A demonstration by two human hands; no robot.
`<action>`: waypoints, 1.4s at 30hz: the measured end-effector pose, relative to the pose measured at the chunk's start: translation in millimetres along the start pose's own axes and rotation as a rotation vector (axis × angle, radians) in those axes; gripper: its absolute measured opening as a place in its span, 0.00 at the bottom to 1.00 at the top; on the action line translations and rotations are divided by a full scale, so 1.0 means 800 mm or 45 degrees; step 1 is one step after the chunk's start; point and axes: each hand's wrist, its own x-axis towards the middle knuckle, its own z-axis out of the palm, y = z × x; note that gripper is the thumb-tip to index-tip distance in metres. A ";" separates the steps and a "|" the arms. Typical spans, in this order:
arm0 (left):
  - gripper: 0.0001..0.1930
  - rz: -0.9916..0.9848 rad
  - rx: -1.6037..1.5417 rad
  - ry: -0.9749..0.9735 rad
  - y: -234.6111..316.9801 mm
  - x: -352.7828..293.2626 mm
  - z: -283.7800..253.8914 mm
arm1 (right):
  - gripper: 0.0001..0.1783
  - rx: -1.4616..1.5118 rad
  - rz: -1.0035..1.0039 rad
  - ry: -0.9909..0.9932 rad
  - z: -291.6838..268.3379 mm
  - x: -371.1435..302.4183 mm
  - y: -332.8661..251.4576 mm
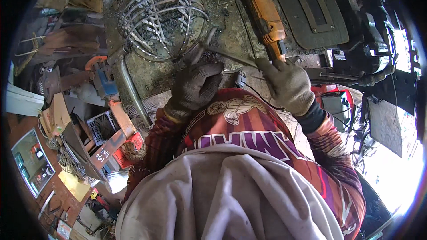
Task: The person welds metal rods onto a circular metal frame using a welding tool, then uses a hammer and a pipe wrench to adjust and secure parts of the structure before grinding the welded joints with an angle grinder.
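My right hand [287, 84], in a grey knit glove, is closed around the end of a thin metal handle. The handle runs left to a dark head, and together they look like a chipping hammer [229, 57]. The lower end of that head meets my left hand [195, 84], in a darker glove with its fingers curled; what lies inside them is hidden. Just beyond the hammer, a round wire frame [162, 15] of bent rods and ribbed bars rests on the worktable [153, 78]. An orange angle grinder [262, 11] lies above my right hand.
Right of the grinder lies a dark welding shield [313, 13] with a rectangular window. A metal pipe [133, 91] slants along the table's left side. Shelving at left holds a blue-and-orange tool [104, 78] and a red crate [129, 149]. A black cable [262, 98] curves between my hands.
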 end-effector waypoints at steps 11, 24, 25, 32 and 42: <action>0.13 -0.125 0.183 0.104 0.012 -0.038 -0.024 | 0.11 -0.062 0.198 -0.208 0.004 0.025 -0.044; 0.13 -0.095 0.307 0.246 0.031 -0.081 -0.054 | 0.10 -0.047 0.268 -0.085 0.002 0.044 -0.009; 0.13 -0.096 0.303 0.246 0.028 -0.084 -0.053 | 0.08 -0.062 0.289 -0.189 -0.002 0.039 -0.014; 0.17 -0.076 0.313 0.236 0.022 -0.077 -0.059 | 0.12 0.030 0.126 -0.050 -0.001 0.020 -0.037; 0.19 -0.465 0.523 0.360 0.021 -0.065 -0.098 | 0.16 1.218 0.737 0.507 0.025 0.162 -0.026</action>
